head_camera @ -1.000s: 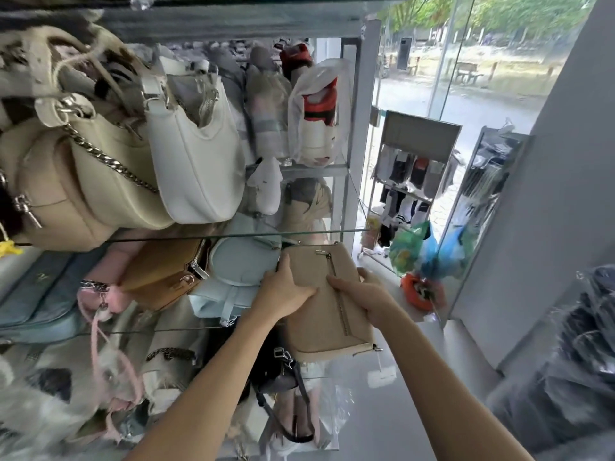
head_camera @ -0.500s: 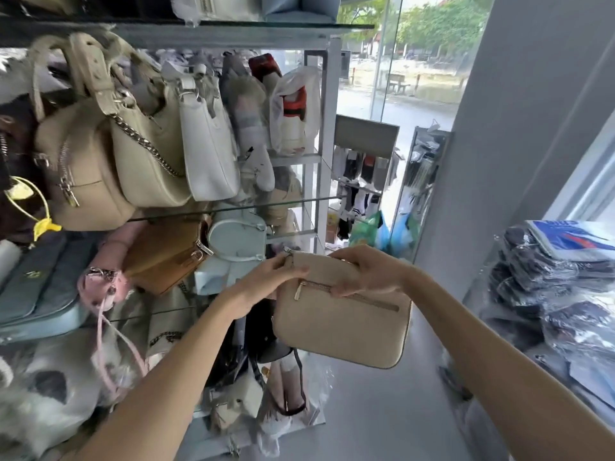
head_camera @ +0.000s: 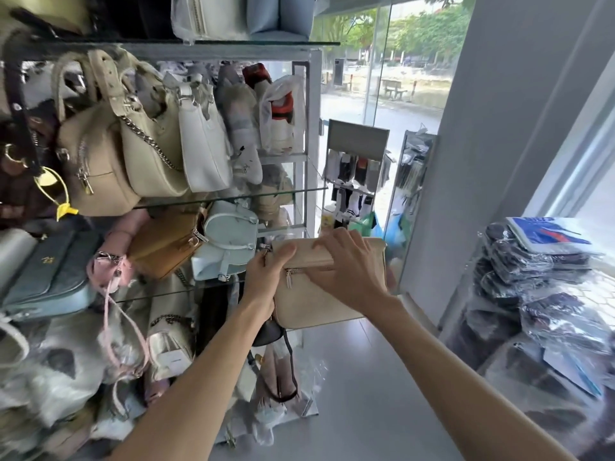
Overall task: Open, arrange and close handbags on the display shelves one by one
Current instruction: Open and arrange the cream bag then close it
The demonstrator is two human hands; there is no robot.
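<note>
Head view, frame centre: my left hand (head_camera: 266, 277) grips the flat beige zippered handbag (head_camera: 319, 301); right hand (head_camera: 349, 271) clasps its top edge (steady it, I'd pull the zip (head_camera: 289, 277) evenly).

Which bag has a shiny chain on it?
The cream bag on the upper shelf, between the tan zip bag and the white bag. Those two show no chain.

The right hand (head_camera: 349, 271) lies across the beige handbag (head_camera: 319, 301), hiding most of its front zip and top edge; its fingertips cannot be made out. The left hand (head_camera: 266, 277) covers the bag's left side. Both arms run off the bottom edge. The bags (head_camera: 60, 371) at lower left are a blur, and the top shelf's bags (head_camera: 213, 15) are cut off above.
</note>
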